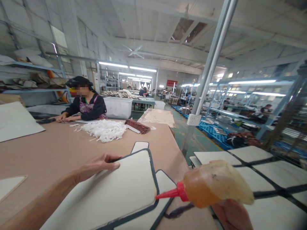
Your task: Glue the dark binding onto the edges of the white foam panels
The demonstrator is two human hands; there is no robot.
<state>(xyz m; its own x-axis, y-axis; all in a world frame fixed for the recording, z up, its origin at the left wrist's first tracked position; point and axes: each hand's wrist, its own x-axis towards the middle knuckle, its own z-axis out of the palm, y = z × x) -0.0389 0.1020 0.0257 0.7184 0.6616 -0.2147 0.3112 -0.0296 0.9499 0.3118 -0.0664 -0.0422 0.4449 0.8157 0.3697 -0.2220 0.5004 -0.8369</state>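
A large white panel with a dark edge strip (120, 188) lies tilted over other dark-edged white pieces (164, 180) on the brown table. My left hand (98, 166) pinches its upper left edge, thumb on the white face. On the right, my right hand (231, 212) is wrapped round a translucent squeeze bottle of amber liquid (211, 183), held sideways. The bottle's red nozzle (170, 193) points left, its tip at the panel's right edge near the lower corner. Most fingers of my right hand are hidden behind the bottle.
A pile of white strips (104, 129) and a brown bundle (137, 126) lie on the far table. Across it sits a person (87, 103). White panels with dark bands (275, 172) are at right, near a metal post (208, 64).
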